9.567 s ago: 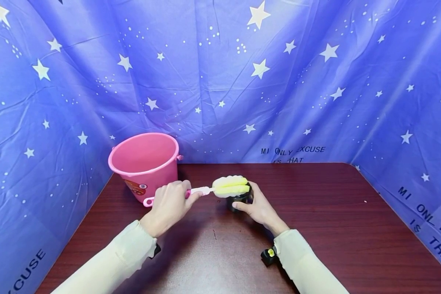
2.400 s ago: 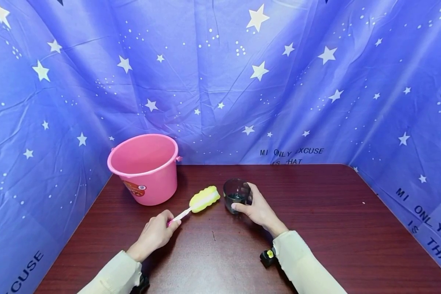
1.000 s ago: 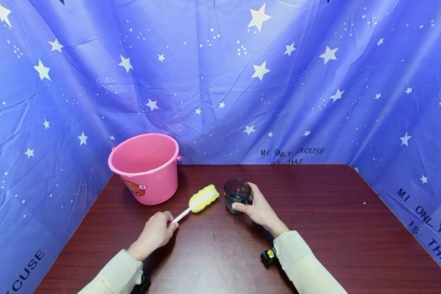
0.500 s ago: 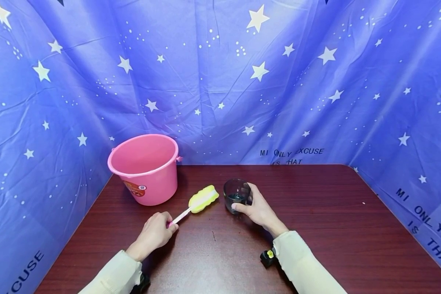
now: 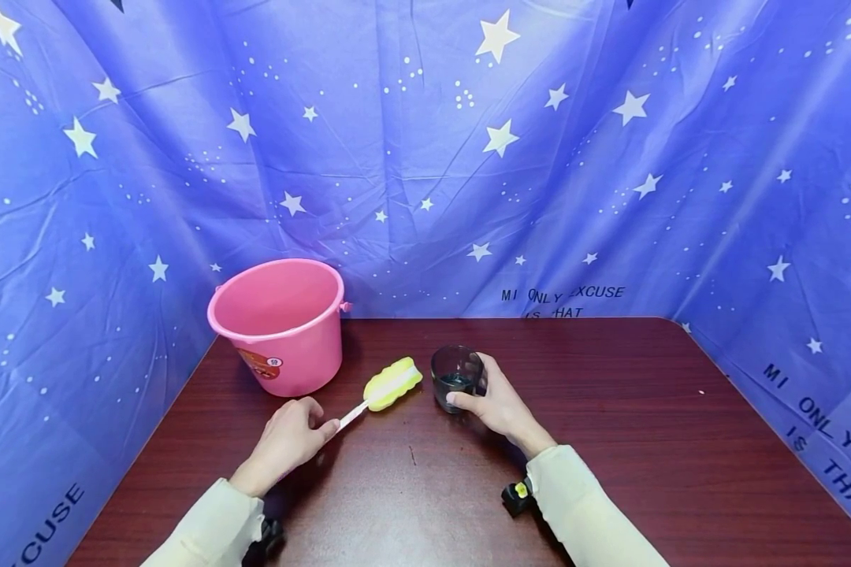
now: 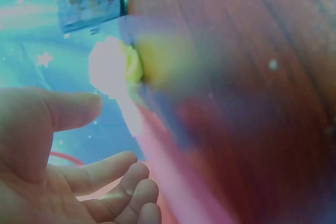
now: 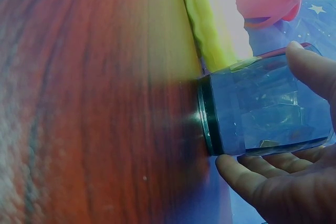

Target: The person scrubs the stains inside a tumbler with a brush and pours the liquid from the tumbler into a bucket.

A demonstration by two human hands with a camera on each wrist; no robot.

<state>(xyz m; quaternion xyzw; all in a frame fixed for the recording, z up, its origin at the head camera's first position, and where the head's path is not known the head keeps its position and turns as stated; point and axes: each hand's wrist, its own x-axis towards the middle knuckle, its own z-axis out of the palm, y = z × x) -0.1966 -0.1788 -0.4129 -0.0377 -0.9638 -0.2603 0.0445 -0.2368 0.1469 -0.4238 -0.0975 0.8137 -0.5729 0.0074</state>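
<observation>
A sponge brush [image 5: 392, 384] with a yellow and white head and a pink-and-white handle lies on the table, its head just left of the glass. My left hand [image 5: 286, 442] hovers at the handle's end. In the left wrist view, a gap shows between its thumb and fingers, and the handle [image 6: 165, 174] runs past the fingertips, ungripped. My right hand [image 5: 502, 405] holds a dark, see-through drinking glass [image 5: 454, 362] upright on the table. Its thumb is on the near side, and in the right wrist view the fingers curl round the other side of the glass [image 7: 262, 111].
A pink bucket [image 5: 305, 358] with a red label stands at the back left of the dark wooden table [image 5: 610, 441]. Blue star-printed cloth [image 5: 425, 142] hangs behind and on both sides. A tiny white speck [image 5: 702, 392] lies at the right.
Earlier the left hand held the brush over the glass, then lowered it to the table. Now it has let go of the handle and shifted slightly left. The right hand stays on the glass.
</observation>
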